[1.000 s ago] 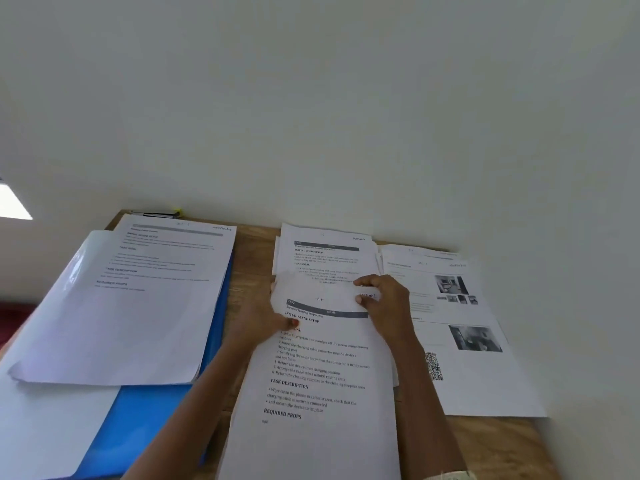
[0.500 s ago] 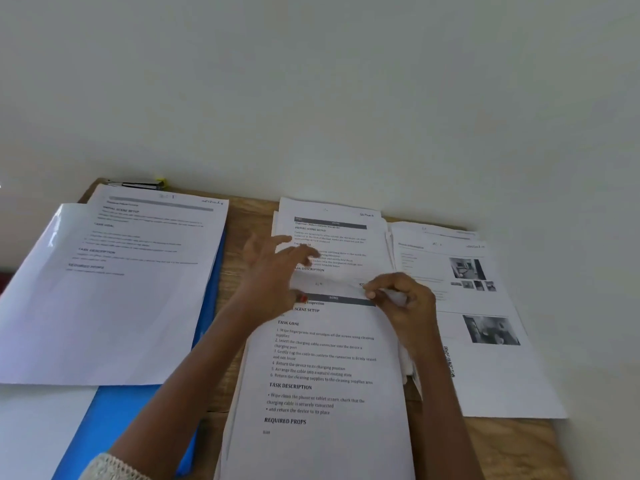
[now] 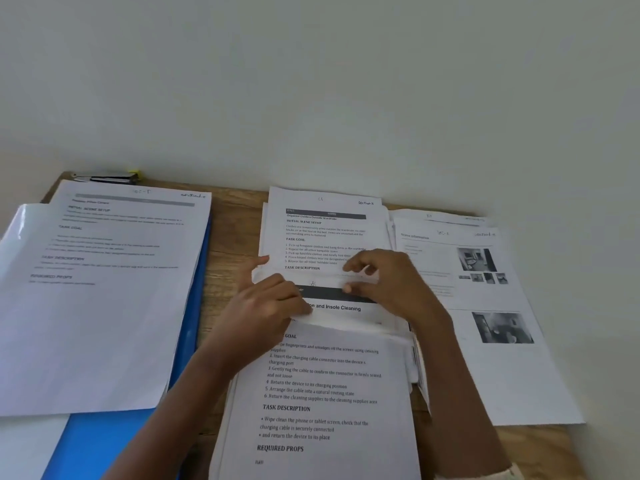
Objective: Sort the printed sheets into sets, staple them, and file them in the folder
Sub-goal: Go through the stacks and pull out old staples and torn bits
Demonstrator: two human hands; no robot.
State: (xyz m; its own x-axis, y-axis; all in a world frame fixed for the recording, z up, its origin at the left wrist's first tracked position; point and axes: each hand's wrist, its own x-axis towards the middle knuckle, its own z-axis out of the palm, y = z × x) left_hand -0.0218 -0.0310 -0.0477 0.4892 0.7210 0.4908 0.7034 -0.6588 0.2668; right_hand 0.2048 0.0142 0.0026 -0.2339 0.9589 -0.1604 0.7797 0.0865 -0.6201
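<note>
A stack of printed sheets (image 3: 322, 403) lies in front of me on the wooden table. My left hand (image 3: 263, 306) grips the upper edge of its top sheet and has it drawn back toward me. This uncovers the second sheet (image 3: 341, 308), headed "Insole Cleaning". My right hand (image 3: 391, 282) pinches that sheet's top edge between thumb and forefinger. Behind the hands lies a sorted pile (image 3: 325, 230). Another pile (image 3: 104, 289) rests on the blue folder (image 3: 104, 441) at the left. A third pile with photos (image 3: 495, 323) lies at the right. A stapler (image 3: 104, 177) sits at the far left corner.
A pale wall (image 3: 346, 81) rises right behind the table and along its right side. A strip of bare wooden table (image 3: 232, 237) shows between the left pile and the middle piles. A clear plastic sleeve (image 3: 20, 230) juts out under the left pile.
My left hand came down from hovering over the far pile and pulled the top sheet's upper edge back, exposing the second sheet. My right hand shifted up slightly and still pinches paper.
</note>
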